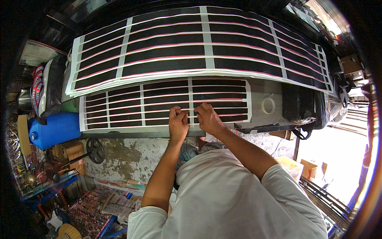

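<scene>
A long sheet of black strips (167,99), edged with thin white and red lines and crossed by pale bands, lies on the grey bench in front of me. Both my hands are over its near half, close to one of the cross bands. My left hand (178,121) has its fingers curled and pinched together on the sheet. Just to its right, my right hand (208,119) pinches with thumb and fingertips on the other side of the band. Whatever sits between the fingers of either hand is too small to make out. Behind lies a larger stack of similar striped sheets (167,51).
A pale tape roll (268,104) lies on the bench (260,89) right of the sheet. At the left end sits a blue jerrycan (55,129); a black wrapped bundle (298,105) is at the right. Below the bench's front edge are a handwheel (95,151) and cardboard boxes (71,154).
</scene>
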`<action>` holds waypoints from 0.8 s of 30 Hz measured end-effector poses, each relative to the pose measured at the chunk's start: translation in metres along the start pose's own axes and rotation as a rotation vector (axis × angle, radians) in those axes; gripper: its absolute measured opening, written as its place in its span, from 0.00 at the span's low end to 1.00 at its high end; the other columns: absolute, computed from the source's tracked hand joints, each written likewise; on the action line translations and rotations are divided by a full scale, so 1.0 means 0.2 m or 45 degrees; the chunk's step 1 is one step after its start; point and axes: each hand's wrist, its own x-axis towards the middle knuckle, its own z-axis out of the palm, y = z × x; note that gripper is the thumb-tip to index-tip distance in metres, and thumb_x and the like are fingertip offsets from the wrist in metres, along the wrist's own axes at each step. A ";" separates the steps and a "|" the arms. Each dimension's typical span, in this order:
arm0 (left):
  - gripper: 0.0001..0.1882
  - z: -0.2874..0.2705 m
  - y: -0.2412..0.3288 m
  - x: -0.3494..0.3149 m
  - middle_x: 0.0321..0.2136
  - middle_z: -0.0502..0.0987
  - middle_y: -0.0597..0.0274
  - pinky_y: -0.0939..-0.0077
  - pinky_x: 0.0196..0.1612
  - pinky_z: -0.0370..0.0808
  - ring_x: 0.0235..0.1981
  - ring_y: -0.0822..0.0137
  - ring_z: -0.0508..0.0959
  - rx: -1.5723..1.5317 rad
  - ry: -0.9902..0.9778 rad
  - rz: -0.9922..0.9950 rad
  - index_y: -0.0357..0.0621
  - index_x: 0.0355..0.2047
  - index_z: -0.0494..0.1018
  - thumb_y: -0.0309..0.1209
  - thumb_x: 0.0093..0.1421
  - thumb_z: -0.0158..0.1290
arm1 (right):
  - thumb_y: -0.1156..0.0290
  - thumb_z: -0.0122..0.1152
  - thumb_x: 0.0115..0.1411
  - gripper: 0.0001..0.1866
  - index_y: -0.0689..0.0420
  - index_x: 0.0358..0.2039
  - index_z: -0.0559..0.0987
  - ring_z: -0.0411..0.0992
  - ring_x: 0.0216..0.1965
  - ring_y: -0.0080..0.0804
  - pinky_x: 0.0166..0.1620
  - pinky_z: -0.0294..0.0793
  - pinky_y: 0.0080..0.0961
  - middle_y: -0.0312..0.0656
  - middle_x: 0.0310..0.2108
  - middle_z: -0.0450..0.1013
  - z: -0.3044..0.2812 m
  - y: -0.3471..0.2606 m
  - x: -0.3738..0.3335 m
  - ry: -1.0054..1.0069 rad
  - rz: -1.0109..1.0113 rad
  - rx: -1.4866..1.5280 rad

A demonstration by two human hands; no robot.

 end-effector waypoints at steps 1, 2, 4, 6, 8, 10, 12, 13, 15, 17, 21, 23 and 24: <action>0.13 -0.01 0.00 0.00 0.47 0.74 0.52 0.63 0.46 0.80 0.43 0.56 0.80 -0.003 -0.004 0.007 0.38 0.44 0.88 0.14 0.61 0.64 | 0.85 0.65 0.50 0.17 0.62 0.42 0.82 0.69 0.54 0.46 0.64 0.72 0.42 0.41 0.49 0.76 0.00 -0.01 0.00 -0.015 0.032 -0.015; 0.13 -0.01 0.01 0.01 0.47 0.74 0.52 0.63 0.46 0.80 0.44 0.56 0.80 -0.006 -0.008 0.014 0.38 0.44 0.88 0.14 0.61 0.64 | 0.85 0.65 0.51 0.16 0.63 0.42 0.82 0.69 0.55 0.46 0.64 0.72 0.42 0.41 0.49 0.75 0.00 -0.01 0.00 -0.019 0.026 -0.018; 0.11 -0.01 0.01 0.01 0.47 0.74 0.51 0.63 0.47 0.80 0.43 0.55 0.80 -0.008 -0.012 0.011 0.38 0.43 0.89 0.15 0.62 0.64 | 0.85 0.65 0.51 0.16 0.63 0.42 0.81 0.69 0.55 0.46 0.64 0.73 0.42 0.41 0.49 0.75 0.00 0.00 0.00 -0.029 0.012 -0.024; 0.12 -0.02 0.00 0.01 0.47 0.74 0.51 0.62 0.47 0.80 0.44 0.55 0.80 -0.001 -0.031 0.004 0.38 0.44 0.88 0.15 0.62 0.63 | 0.85 0.65 0.53 0.17 0.63 0.44 0.81 0.69 0.56 0.47 0.64 0.73 0.43 0.43 0.50 0.74 0.00 0.00 0.00 -0.068 0.041 -0.011; 0.13 -0.03 -0.02 0.00 0.48 0.75 0.51 0.60 0.48 0.81 0.46 0.54 0.81 0.017 -0.066 -0.007 0.38 0.47 0.87 0.15 0.63 0.63 | 0.84 0.65 0.54 0.18 0.64 0.47 0.81 0.69 0.57 0.48 0.64 0.72 0.44 0.44 0.51 0.73 0.00 0.00 0.00 -0.081 0.083 0.035; 0.15 -0.06 0.02 0.02 0.50 0.75 0.51 0.60 0.48 0.82 0.47 0.53 0.82 0.047 -0.059 0.027 0.39 0.50 0.85 0.15 0.64 0.62 | 0.83 0.66 0.56 0.19 0.64 0.49 0.80 0.69 0.58 0.49 0.65 0.72 0.46 0.46 0.52 0.72 0.01 0.02 0.00 -0.058 0.145 0.106; 0.16 -0.09 0.03 0.03 0.51 0.76 0.50 0.60 0.47 0.83 0.49 0.52 0.83 0.001 -0.062 0.002 0.40 0.52 0.83 0.15 0.65 0.61 | 0.82 0.66 0.58 0.19 0.64 0.51 0.79 0.68 0.58 0.51 0.65 0.71 0.47 0.48 0.53 0.72 0.00 0.02 -0.01 -0.076 0.116 0.045; 0.16 -0.10 0.02 0.03 0.52 0.76 0.50 0.60 0.47 0.84 0.49 0.51 0.83 -0.060 -0.068 -0.039 0.40 0.53 0.82 0.15 0.65 0.60 | 0.81 0.66 0.59 0.19 0.64 0.51 0.78 0.68 0.59 0.52 0.65 0.71 0.48 0.49 0.53 0.72 -0.02 0.01 -0.01 -0.087 0.099 0.015; 0.14 -0.13 0.00 0.04 0.52 0.77 0.49 0.62 0.46 0.85 0.49 0.50 0.83 -0.091 -0.098 -0.022 0.39 0.52 0.80 0.17 0.67 0.59 | 0.80 0.65 0.61 0.17 0.64 0.51 0.78 0.68 0.59 0.52 0.66 0.70 0.49 0.50 0.53 0.72 -0.03 0.00 -0.01 -0.108 0.091 -0.021; 0.13 -0.13 0.02 0.04 0.52 0.77 0.49 0.62 0.47 0.85 0.49 0.51 0.83 -0.046 -0.131 -0.035 0.38 0.51 0.81 0.17 0.67 0.60 | 0.79 0.65 0.63 0.16 0.64 0.51 0.78 0.68 0.59 0.53 0.66 0.70 0.50 0.50 0.53 0.71 -0.03 -0.01 0.00 -0.108 0.096 -0.033; 0.11 -0.09 0.01 0.03 0.52 0.77 0.50 0.61 0.48 0.84 0.49 0.53 0.84 0.053 -0.033 0.100 0.39 0.48 0.84 0.20 0.66 0.63 | 0.79 0.64 0.64 0.15 0.61 0.52 0.78 0.70 0.56 0.54 0.64 0.72 0.49 0.50 0.51 0.71 -0.01 0.00 -0.01 -0.030 0.095 0.018; 0.10 -0.07 0.02 0.02 0.52 0.77 0.51 0.62 0.48 0.83 0.49 0.54 0.83 0.087 -0.040 0.071 0.39 0.47 0.86 0.20 0.66 0.63 | 0.78 0.64 0.65 0.15 0.60 0.52 0.78 0.71 0.55 0.54 0.63 0.73 0.49 0.51 0.50 0.70 0.02 0.02 -0.02 0.013 0.081 0.021; 0.10 -0.06 0.02 0.01 0.52 0.77 0.51 0.62 0.49 0.83 0.48 0.54 0.83 0.107 -0.041 0.056 0.39 0.46 0.87 0.20 0.66 0.63 | 0.78 0.64 0.65 0.15 0.59 0.52 0.78 0.71 0.54 0.54 0.63 0.74 0.49 0.51 0.49 0.70 0.03 0.03 -0.01 0.027 0.069 0.007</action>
